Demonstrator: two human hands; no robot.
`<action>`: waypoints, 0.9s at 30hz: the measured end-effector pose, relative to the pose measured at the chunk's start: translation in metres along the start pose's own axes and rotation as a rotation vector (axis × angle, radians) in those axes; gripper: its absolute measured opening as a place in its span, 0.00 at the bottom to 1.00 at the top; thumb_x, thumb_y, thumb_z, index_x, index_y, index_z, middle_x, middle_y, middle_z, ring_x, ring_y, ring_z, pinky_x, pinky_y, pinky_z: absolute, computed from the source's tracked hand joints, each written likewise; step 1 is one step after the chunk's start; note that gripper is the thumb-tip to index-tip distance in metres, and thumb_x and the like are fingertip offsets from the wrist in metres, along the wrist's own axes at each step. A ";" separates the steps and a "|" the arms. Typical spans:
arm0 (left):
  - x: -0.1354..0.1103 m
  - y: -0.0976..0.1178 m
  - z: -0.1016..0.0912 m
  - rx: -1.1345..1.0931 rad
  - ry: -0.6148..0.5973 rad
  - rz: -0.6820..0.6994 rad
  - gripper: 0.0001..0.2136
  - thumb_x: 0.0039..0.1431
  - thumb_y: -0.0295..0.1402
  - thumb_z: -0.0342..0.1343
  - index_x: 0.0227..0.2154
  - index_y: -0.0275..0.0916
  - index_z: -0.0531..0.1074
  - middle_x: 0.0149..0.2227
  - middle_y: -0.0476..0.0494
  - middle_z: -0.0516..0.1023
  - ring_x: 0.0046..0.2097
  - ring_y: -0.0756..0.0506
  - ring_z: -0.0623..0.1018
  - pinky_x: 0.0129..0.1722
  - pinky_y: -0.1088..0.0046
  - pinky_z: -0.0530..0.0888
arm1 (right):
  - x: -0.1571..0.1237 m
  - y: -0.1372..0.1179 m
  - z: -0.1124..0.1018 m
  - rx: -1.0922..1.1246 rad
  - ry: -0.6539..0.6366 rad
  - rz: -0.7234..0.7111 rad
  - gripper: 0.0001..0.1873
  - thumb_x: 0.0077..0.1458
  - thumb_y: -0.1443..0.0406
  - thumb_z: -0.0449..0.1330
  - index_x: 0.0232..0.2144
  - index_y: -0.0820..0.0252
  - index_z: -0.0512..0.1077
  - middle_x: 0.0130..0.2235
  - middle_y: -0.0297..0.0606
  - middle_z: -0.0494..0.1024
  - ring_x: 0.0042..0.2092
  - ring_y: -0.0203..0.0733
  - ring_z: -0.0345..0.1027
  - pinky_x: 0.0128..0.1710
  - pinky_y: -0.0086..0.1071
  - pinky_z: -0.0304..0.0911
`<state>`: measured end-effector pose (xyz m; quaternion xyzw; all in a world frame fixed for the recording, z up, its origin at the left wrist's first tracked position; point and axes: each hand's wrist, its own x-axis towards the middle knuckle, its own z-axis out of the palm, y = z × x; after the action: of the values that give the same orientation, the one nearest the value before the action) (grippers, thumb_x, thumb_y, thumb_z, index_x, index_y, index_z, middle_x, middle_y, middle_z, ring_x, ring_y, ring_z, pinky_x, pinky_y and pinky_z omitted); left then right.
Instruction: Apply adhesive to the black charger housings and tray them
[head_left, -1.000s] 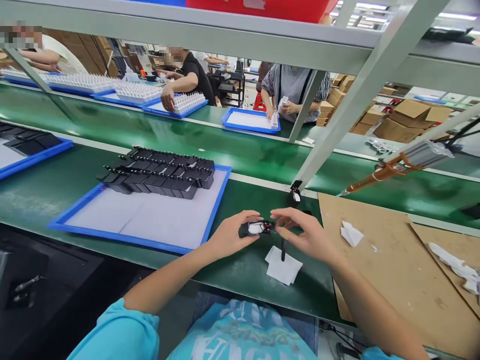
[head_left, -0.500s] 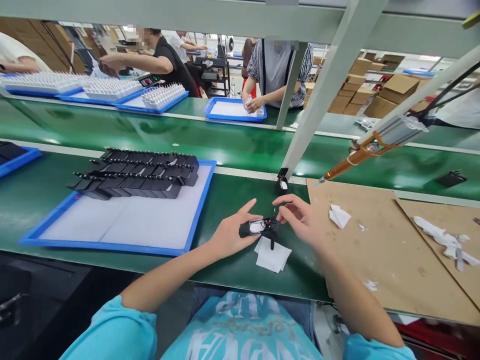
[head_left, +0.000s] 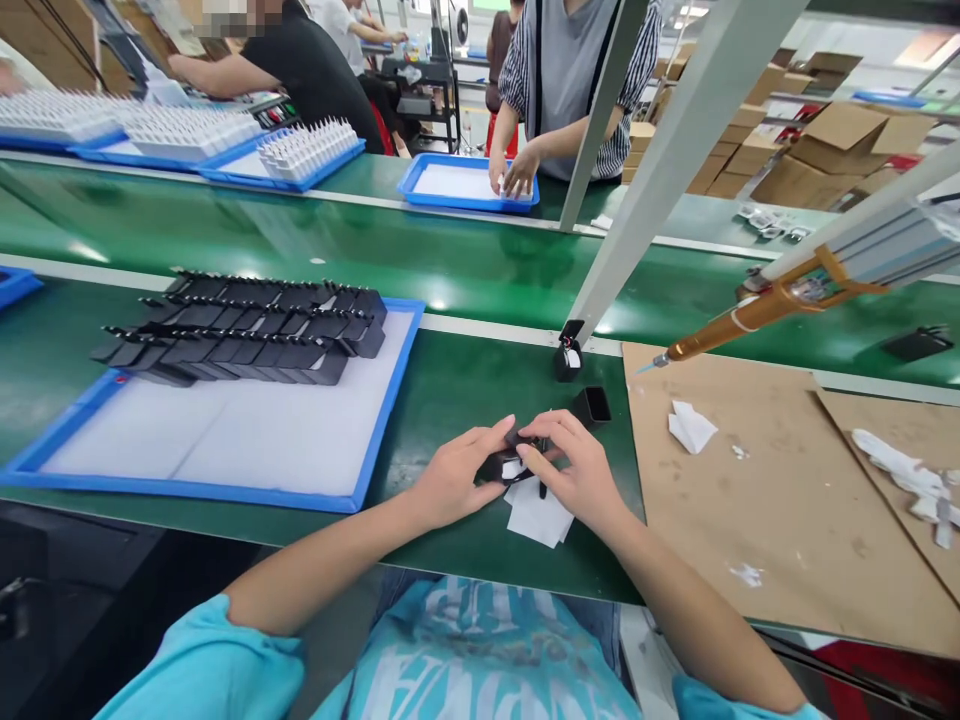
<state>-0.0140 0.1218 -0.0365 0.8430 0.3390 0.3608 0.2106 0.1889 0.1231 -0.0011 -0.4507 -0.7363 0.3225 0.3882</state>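
My left hand (head_left: 454, 478) is closed around a small black plastic housing (head_left: 493, 467) with a white patch inside. My right hand (head_left: 576, 468) has its thumb and fingers pinched on the housing's right end, over its open part. The fingers hide most of that end, and a thin black piece sticks out below it. Beneath the housing lie white paper squares (head_left: 538, 516) on the green bench. Just behind my right hand is a hollow black box (head_left: 597, 406). Farther back, a similar black housing (head_left: 569, 361) stands upright with its flap raised.
To the left, a blue-rimmed tray (head_left: 285, 493) carries rows of black housings (head_left: 240, 335). Brown cardboard (head_left: 787, 520) covers the bench at right, with a crumpled white paper (head_left: 691, 427) on it. An orange screwdriver (head_left: 727, 328) hangs above. Across the green conveyor (head_left: 337, 250), co-workers handle white parts.
My right hand has come left and down onto the housing, closing its fingers there. The hollow black box now shows behind it. The whole view has tilted down slightly.
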 end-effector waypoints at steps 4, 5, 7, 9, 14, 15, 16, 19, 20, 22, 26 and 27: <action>0.006 0.006 -0.007 -0.107 -0.024 -0.164 0.29 0.56 0.30 0.60 0.60 0.48 0.60 0.48 0.42 0.73 0.49 0.42 0.74 0.49 0.63 0.75 | 0.001 0.001 -0.011 0.110 -0.016 0.076 0.13 0.60 0.58 0.55 0.45 0.53 0.71 0.44 0.40 0.71 0.39 0.37 0.73 0.30 0.29 0.76; 0.008 0.006 -0.008 -0.171 -0.021 -0.227 0.25 0.55 0.31 0.61 0.57 0.48 0.64 0.47 0.42 0.72 0.48 0.43 0.74 0.48 0.63 0.75 | 0.002 0.002 -0.017 0.120 -0.039 0.095 0.14 0.61 0.59 0.53 0.47 0.52 0.70 0.45 0.40 0.72 0.39 0.37 0.73 0.30 0.29 0.76; 0.009 0.003 -0.008 -0.343 -0.011 -0.355 0.21 0.54 0.34 0.62 0.51 0.47 0.69 0.45 0.42 0.69 0.46 0.44 0.74 0.46 0.64 0.77 | 0.003 0.006 -0.029 0.004 -0.121 0.100 0.14 0.63 0.63 0.49 0.50 0.52 0.67 0.47 0.40 0.74 0.40 0.37 0.75 0.33 0.30 0.75; 0.009 -0.001 -0.007 -0.537 0.016 -0.439 0.18 0.54 0.38 0.63 0.48 0.45 0.71 0.46 0.42 0.67 0.47 0.44 0.74 0.46 0.65 0.77 | 0.004 0.013 -0.037 -0.295 -0.243 0.050 0.16 0.63 0.67 0.47 0.49 0.52 0.69 0.50 0.39 0.75 0.40 0.38 0.76 0.35 0.32 0.74; 0.010 -0.004 -0.005 -0.846 0.034 -0.532 0.22 0.53 0.44 0.64 0.47 0.43 0.65 0.50 0.38 0.72 0.51 0.42 0.75 0.51 0.62 0.74 | 0.006 0.033 -0.032 -0.805 -0.456 -0.101 0.19 0.59 0.73 0.48 0.49 0.56 0.70 0.50 0.41 0.76 0.40 0.40 0.75 0.29 0.29 0.67; 0.011 -0.003 -0.006 -0.879 0.023 -0.536 0.22 0.53 0.44 0.64 0.47 0.42 0.64 0.51 0.37 0.73 0.52 0.41 0.75 0.51 0.61 0.74 | 0.007 0.036 -0.030 -0.818 -0.472 -0.133 0.19 0.59 0.73 0.48 0.48 0.56 0.70 0.47 0.41 0.76 0.40 0.40 0.74 0.28 0.29 0.66; 0.011 -0.002 -0.007 -0.905 0.012 -0.533 0.22 0.54 0.43 0.63 0.47 0.42 0.63 0.51 0.37 0.74 0.52 0.41 0.75 0.51 0.61 0.73 | 0.008 0.038 -0.029 -0.822 -0.482 -0.159 0.18 0.60 0.73 0.48 0.47 0.56 0.71 0.44 0.40 0.77 0.40 0.39 0.74 0.27 0.28 0.65; 0.011 -0.001 -0.008 -0.908 0.006 -0.517 0.21 0.55 0.41 0.63 0.46 0.43 0.60 0.51 0.36 0.75 0.51 0.41 0.77 0.50 0.62 0.74 | 0.009 0.043 -0.030 -0.820 -0.477 -0.185 0.15 0.61 0.71 0.48 0.45 0.56 0.71 0.40 0.37 0.75 0.34 0.37 0.72 0.25 0.28 0.63; 0.010 -0.001 -0.009 -0.870 0.014 -0.515 0.21 0.54 0.39 0.63 0.46 0.43 0.60 0.51 0.36 0.75 0.50 0.41 0.77 0.50 0.63 0.74 | 0.010 0.044 -0.032 -0.808 -0.453 -0.179 0.14 0.61 0.70 0.49 0.44 0.56 0.71 0.40 0.37 0.75 0.32 0.36 0.71 0.25 0.29 0.63; 0.009 -0.001 -0.009 -0.740 0.046 -0.502 0.22 0.54 0.37 0.62 0.49 0.42 0.61 0.50 0.37 0.76 0.50 0.42 0.78 0.50 0.64 0.74 | 0.012 0.045 -0.036 -0.751 -0.366 -0.149 0.12 0.62 0.67 0.49 0.43 0.57 0.71 0.41 0.38 0.74 0.30 0.34 0.71 0.25 0.28 0.64; 0.008 0.001 -0.009 -0.448 0.148 -0.415 0.23 0.53 0.35 0.62 0.51 0.40 0.65 0.48 0.41 0.78 0.47 0.43 0.79 0.48 0.68 0.76 | 0.015 0.039 -0.044 -0.582 -0.068 -0.115 0.04 0.59 0.66 0.53 0.36 0.57 0.68 0.35 0.36 0.71 0.26 0.32 0.68 0.24 0.28 0.66; 0.008 0.002 -0.010 -0.393 0.175 -0.387 0.22 0.53 0.34 0.62 0.51 0.40 0.66 0.48 0.41 0.78 0.47 0.43 0.79 0.46 0.69 0.76 | 0.014 0.036 -0.045 -0.519 0.007 -0.122 0.02 0.58 0.66 0.55 0.35 0.56 0.67 0.33 0.35 0.71 0.27 0.33 0.69 0.24 0.28 0.67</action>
<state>-0.0160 0.1273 -0.0249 0.6714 0.4340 0.4440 0.4046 0.2380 0.1557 -0.0044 -0.4910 -0.8188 0.0973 0.2811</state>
